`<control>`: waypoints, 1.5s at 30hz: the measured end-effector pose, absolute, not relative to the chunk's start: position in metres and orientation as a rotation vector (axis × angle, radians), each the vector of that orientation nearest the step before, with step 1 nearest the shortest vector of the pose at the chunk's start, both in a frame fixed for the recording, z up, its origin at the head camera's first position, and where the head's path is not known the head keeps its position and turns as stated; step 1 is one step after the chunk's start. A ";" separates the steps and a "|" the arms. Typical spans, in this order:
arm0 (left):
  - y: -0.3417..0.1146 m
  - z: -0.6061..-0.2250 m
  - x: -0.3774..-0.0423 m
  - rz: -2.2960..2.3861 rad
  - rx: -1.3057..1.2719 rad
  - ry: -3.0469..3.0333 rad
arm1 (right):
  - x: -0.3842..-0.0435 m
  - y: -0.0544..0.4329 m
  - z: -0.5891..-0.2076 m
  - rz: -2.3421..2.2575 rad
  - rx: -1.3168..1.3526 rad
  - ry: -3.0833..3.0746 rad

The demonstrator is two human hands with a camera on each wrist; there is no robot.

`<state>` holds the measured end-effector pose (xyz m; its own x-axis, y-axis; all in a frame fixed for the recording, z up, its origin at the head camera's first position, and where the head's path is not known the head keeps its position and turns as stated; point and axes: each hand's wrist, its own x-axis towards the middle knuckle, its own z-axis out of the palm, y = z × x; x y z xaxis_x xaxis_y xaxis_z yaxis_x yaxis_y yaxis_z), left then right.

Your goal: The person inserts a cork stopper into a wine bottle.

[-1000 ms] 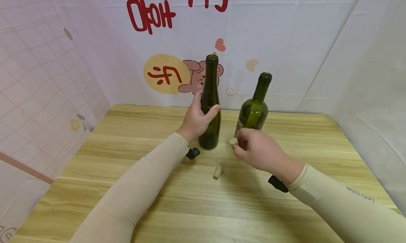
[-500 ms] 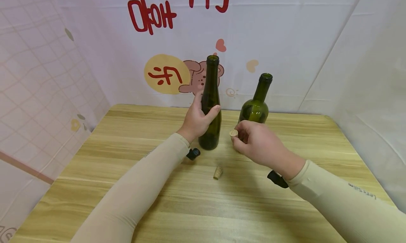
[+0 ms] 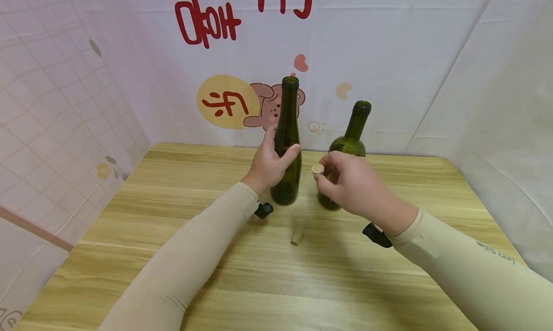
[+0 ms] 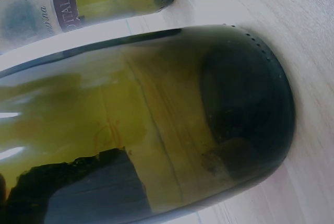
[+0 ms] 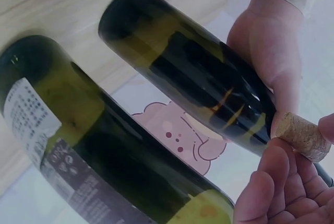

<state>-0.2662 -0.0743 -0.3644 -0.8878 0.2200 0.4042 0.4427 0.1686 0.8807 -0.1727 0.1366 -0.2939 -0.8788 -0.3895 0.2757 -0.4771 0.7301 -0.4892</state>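
My left hand [image 3: 270, 163] grips the slim green wine bottle [image 3: 290, 107] around its middle, and the bottle stands upright on the table. Pinched between thumb and fingers of my right hand [image 3: 356, 184] is a cork [image 3: 318, 169], raised above the table. The right wrist view shows this cork [image 5: 302, 136] side-on, in front of the slim bottle. Behind my right hand stands a second green wine bottle [image 3: 355, 124], partly hidden by that hand. Both bottle mouths look uncorked. A loose cork [image 3: 296, 237] lies on the table in front of the slim bottle.
The wood-grain table [image 3: 268, 283] ends at a white printed cloth [image 3: 389, 47] behind the bottles. Paper labels [image 5: 36, 119] show on the second bottle in the right wrist view. Cloth also hangs at both sides.
My right hand has risen with the cork, now uncovering the lower end of the second bottle. The left hand keeps its grip on the slim bottle; the loose cork has not moved.
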 end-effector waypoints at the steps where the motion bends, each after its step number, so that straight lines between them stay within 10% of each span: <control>1: -0.074 -0.364 -0.266 -1.804 -0.646 -2.254 | -0.172 0.136 -0.292 0.858 0.700 -2.774; 45: -0.074 -0.367 -0.268 -1.831 -0.659 -2.227 | -0.193 0.123 -0.251 0.880 0.638 -2.569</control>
<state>-0.2683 -0.0738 -0.3672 -0.8846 0.2191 0.4117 0.4463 0.1416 0.8836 -0.1933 0.1229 -0.2507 -0.8372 -0.2994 0.4576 -0.5171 0.7056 -0.4844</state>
